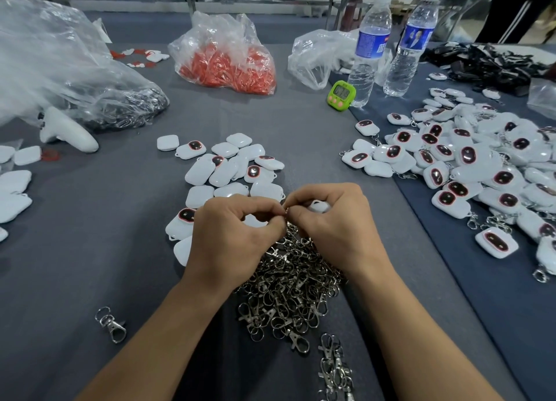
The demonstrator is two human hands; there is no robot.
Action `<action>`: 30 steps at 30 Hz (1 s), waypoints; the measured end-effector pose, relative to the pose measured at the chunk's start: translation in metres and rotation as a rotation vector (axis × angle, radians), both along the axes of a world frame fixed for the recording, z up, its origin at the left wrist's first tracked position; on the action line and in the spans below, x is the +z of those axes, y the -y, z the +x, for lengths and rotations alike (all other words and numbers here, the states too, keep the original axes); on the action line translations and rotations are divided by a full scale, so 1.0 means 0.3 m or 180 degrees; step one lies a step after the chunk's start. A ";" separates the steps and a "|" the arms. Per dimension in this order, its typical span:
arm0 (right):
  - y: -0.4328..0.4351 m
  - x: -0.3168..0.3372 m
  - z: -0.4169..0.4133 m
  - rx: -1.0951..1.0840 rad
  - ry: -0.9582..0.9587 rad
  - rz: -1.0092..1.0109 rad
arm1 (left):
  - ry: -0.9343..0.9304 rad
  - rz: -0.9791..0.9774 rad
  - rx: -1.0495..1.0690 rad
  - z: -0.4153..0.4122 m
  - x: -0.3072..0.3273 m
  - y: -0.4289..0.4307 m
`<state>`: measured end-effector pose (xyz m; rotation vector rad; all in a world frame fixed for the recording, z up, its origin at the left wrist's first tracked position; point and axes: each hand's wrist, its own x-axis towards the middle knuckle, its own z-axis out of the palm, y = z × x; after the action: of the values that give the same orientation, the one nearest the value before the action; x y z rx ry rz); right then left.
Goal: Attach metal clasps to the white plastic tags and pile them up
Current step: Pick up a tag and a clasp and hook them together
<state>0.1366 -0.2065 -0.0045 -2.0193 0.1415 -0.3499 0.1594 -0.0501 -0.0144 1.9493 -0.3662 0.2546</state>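
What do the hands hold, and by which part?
The right hand grips a white tag by its body, loop end exposed; what the left hand pinches cannot be told.
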 end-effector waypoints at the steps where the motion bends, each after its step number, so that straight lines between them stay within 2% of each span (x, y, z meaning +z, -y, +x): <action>1: 0.002 0.002 0.000 0.0042 -0.0007 -0.0002 | -0.0013 -0.0008 -0.0023 -0.001 0.002 0.000; 9: -0.006 0.007 -0.005 0.0206 0.0003 0.0283 | -0.0055 -0.0309 0.0010 0.000 0.005 0.010; 13: -0.016 -0.003 0.005 -0.0006 -0.0100 0.0421 | 0.0099 -0.0329 0.0631 0.011 0.004 0.003; 16: -0.004 -0.016 0.016 -0.0164 -0.0198 0.0757 | 0.0438 0.0122 0.0938 0.020 -0.004 -0.018; 20: 0.002 -0.032 0.019 -0.0533 -0.0297 0.0547 | 0.1002 0.1077 0.0553 0.010 -0.022 -0.006; 24: 0.005 -0.028 0.020 -0.0657 -0.0083 0.0549 | 0.0919 0.1450 0.0171 0.015 -0.027 0.001; 30: -0.019 -0.006 0.006 -0.0361 0.0331 0.0461 | 0.0719 0.1628 -0.0064 0.018 -0.030 -0.003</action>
<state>0.1385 -0.2008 -0.0064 -1.8503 0.2111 -0.5017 0.1647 -0.0491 -0.0233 2.4234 -0.6475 0.3990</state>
